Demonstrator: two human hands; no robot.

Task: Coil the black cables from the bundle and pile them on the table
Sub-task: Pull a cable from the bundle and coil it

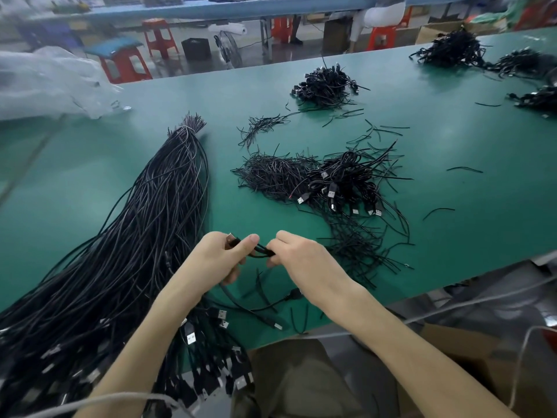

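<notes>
Head view: thin, round black cable [262, 251] in the pinch of left hand [211, 259] and right hand [304, 260]

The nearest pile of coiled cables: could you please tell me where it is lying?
In the head view the pile lies on the green table, right of centre, just beyond the right hand and right of the long bundle.

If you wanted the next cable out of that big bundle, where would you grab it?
Probably by a plug at the near end of the bundle, coming from the right: there the cables fan out loose, while the far end is tied together.
</notes>
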